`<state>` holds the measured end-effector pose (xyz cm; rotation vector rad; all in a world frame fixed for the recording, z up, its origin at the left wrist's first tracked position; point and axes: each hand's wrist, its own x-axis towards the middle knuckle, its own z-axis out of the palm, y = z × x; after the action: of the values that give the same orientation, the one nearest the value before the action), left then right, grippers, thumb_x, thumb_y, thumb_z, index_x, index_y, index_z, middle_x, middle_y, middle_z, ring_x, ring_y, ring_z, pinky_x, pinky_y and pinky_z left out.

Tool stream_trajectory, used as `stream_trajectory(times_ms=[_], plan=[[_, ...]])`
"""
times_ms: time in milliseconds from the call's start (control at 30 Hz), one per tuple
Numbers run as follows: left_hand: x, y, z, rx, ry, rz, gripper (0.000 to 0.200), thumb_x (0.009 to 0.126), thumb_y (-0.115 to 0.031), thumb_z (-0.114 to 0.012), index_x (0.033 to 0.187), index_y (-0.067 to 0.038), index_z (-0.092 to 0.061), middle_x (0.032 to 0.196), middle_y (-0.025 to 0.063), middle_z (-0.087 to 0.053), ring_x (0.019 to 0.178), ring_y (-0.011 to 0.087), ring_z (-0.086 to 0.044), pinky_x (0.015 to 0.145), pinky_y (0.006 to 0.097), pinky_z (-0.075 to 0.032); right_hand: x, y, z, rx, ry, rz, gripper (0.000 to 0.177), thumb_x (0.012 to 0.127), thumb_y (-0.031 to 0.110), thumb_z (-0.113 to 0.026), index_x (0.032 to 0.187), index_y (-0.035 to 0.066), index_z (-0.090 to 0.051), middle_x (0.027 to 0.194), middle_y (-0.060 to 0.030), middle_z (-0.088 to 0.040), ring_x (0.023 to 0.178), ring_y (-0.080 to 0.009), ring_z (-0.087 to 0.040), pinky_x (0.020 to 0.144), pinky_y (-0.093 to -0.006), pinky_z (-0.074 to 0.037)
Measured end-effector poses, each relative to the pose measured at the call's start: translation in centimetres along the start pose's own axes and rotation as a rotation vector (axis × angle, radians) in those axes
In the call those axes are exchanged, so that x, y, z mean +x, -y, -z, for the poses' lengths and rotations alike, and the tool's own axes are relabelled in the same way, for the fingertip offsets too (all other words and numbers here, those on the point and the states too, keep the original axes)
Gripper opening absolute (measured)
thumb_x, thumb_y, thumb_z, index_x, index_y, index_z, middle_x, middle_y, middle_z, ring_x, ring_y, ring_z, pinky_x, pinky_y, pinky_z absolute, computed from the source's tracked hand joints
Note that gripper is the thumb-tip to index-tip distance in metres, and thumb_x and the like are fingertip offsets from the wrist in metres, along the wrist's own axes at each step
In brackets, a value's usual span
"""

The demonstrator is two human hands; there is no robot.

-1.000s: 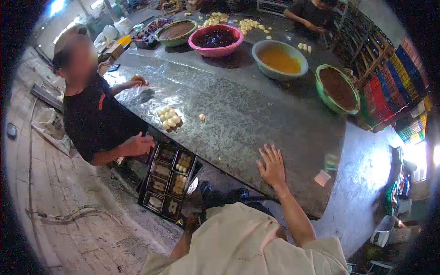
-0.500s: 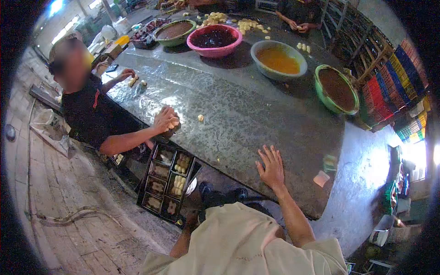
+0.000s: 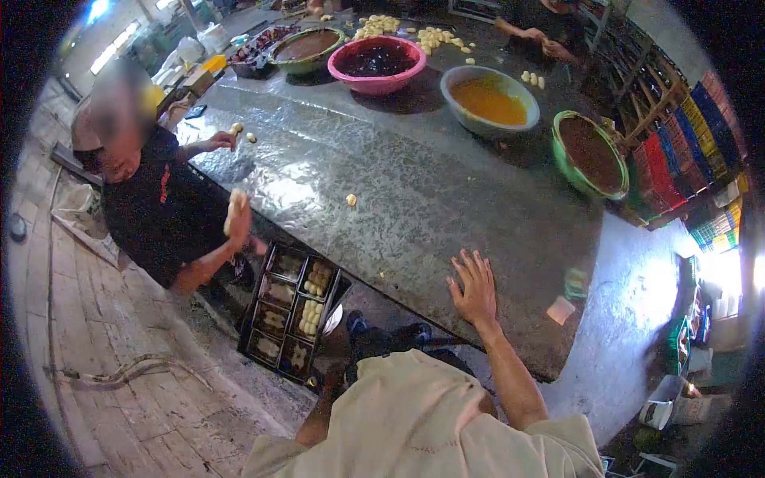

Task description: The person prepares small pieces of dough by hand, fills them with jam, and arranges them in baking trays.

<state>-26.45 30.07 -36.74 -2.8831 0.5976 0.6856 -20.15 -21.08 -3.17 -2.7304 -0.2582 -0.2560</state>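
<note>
Flat on the dark metal table near its front edge lies my right hand, fingers spread and holding nothing. My left arm hangs down beside my body, and its hand is dark and hard to make out near the black tray. That tray has several compartments, and two of them hold pale dough pieces. A small dough piece sits alone on the table. To the right of my right hand is a pale pink block.
At the left edge stands a co-worker with dough in a raised hand. Across the table are a pink basin, a bowl of orange filling, a green basin and dough pieces. Another person's hands are at the far side.
The co-worker's nearer hand has lifted off the table and moved left with dough in it, and the head has tilted down. My right hand has stayed flat in place.
</note>
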Motion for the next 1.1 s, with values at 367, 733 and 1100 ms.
stream_trajectory(times_ms=[367, 733, 1100], plan=[[-11.8, -14.9, -4.0, -0.973, -0.230, 0.462, 0.047, 0.102, -0.042, -0.054, 0.121, -0.003, -0.071, 0.095, 0.0247, -0.073, 0.093, 0.0416, -0.071, 0.083, 0.0498, -0.056, 0.1, 0.0, -0.3, -0.028, 0.011, -0.001, 0.046, 0.100, 0.031, -0.061, 0.142, 0.012, -0.060, 0.160, -0.0108, -0.046, 0.152, -0.0348, -0.034, 0.127, -0.0520, -0.021], [-12.6, -15.0, -8.1, -1.096, -0.018, 0.695, 0.048, 0.096, -0.044, -0.058, 0.113, -0.002, -0.073, 0.097, 0.0209, -0.075, 0.087, 0.0329, -0.073, 0.078, 0.0454, -0.056, 0.2, 0.3, -0.5, -0.054, 0.008, 0.009, 0.044, 0.103, 0.031, -0.060, 0.141, 0.010, -0.061, 0.158, -0.0099, -0.047, 0.153, -0.0340, -0.033, 0.127, -0.0519, -0.023], [-16.9, -16.9, -5.4, -1.189, -0.374, 0.552, 0.044, 0.100, -0.040, -0.057, 0.092, 0.001, -0.071, 0.076, 0.0152, -0.069, 0.070, 0.0303, -0.067, 0.065, 0.0463, -0.051, 0.2, 0.1, -0.9, -0.062, -0.004, 0.024, 0.044, 0.103, 0.031, -0.060, 0.142, 0.011, -0.061, 0.159, -0.0108, -0.047, 0.151, -0.0353, -0.035, 0.125, -0.0532, -0.024]])
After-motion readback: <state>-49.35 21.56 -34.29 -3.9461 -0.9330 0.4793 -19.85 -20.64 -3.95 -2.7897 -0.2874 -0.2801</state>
